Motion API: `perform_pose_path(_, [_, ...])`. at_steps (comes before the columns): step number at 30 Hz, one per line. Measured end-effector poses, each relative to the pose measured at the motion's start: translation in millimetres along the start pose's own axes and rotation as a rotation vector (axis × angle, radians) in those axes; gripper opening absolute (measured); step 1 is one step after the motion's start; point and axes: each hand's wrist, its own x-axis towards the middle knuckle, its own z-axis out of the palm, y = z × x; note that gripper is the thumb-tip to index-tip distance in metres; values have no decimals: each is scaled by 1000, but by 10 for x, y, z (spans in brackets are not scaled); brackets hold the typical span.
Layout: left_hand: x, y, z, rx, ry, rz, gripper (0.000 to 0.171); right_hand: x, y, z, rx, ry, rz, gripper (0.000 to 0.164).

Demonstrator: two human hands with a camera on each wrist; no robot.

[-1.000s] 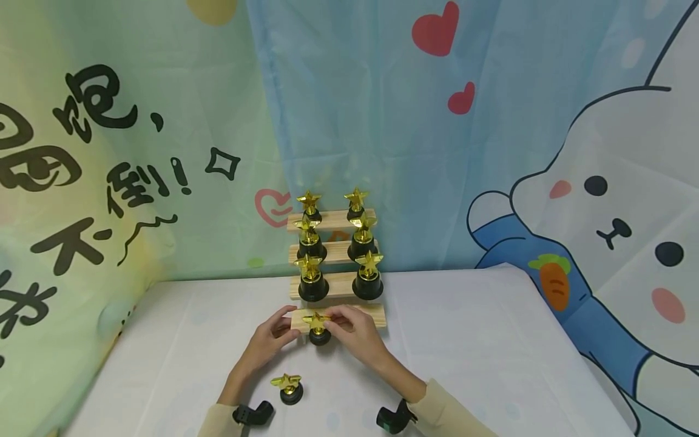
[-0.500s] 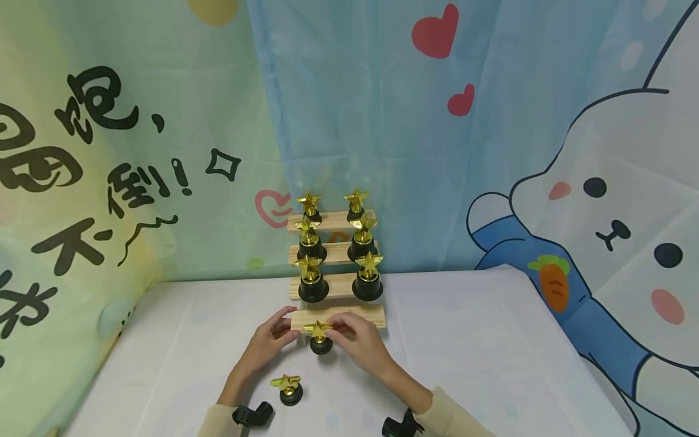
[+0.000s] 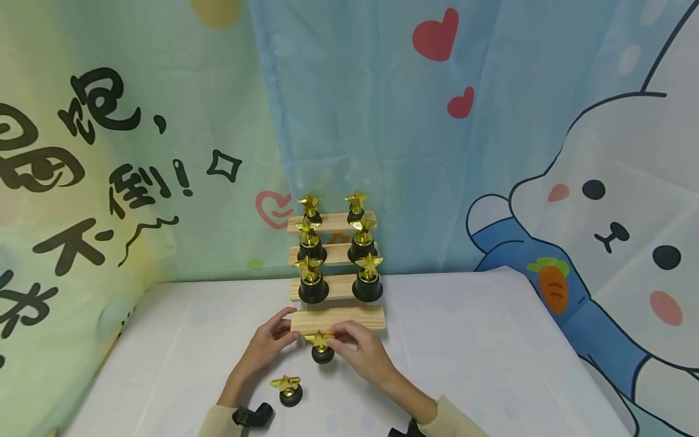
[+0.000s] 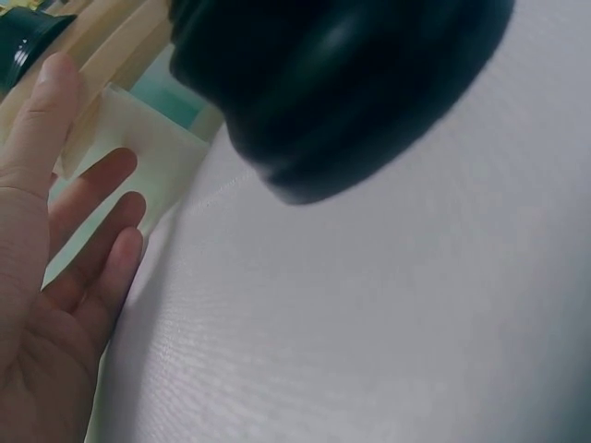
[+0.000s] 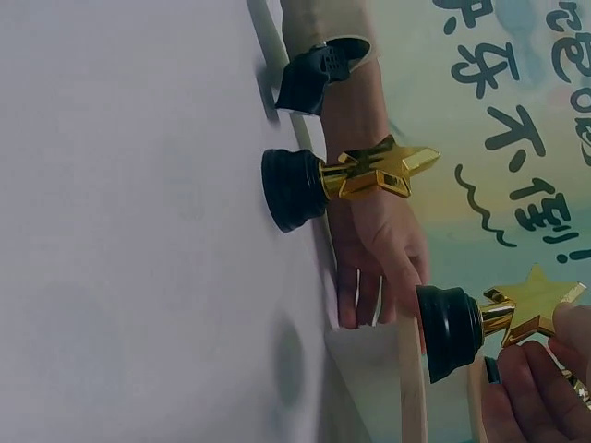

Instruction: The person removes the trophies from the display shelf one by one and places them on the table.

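A small star trophy [image 3: 323, 354], gold on a black base, hangs just in front of the lowest wooden step [image 3: 349, 317]. My right hand [image 3: 364, 353] pinches it by the star between thumb and fingers. Its base [image 5: 449, 334] is raised off the table in the right wrist view, with a shadow below. Loosely extended, my left hand [image 3: 269, 337] rests at the left end of that step. The left thumb [image 4: 48, 111] lies against the wood, while the other fingers spread beside the white side panel. A second trophy [image 3: 291, 396] stands on the table near my left wrist.
On the three upper steps stand gold star trophies in pairs, such as the front-row right one [image 3: 368, 285]. The stepped stand is at the table's back edge, before a printed curtain [image 3: 349, 121]. White cloth [image 3: 464, 352] covers the table.
My right hand has drawn the trophy from the lowest step's front, toward me and slightly right. My left hand stays at the step's end. The other trophies stand unchanged.
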Motion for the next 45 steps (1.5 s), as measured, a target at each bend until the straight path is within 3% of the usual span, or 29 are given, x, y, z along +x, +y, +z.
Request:
perform_pose_path(8, [-4,-1,8,6,12,-24,63,-64,32,4,60,-14,-48,15])
perform_pose_path(13, [5,0,9,27,12,-40,63,-103,22,4,62,-18,-30,15])
perform_pose_path(18, [0,6,6,24,0,-35,64,-166,15,7,61,-35,5,15])
perform_pose_path(29, [-5,-1,6,17,10,1,64,-249,-178,-4,42,-48,-10,14])
perform_pose_path(36, [-1,-4,4,-2,5,-7,62,-299,-68,27,72,-55,-69,17])
perform_pose_path(45, [-14,-18,22,-3,28,-2,62,-351,-51,51,100,-65,-76,15])
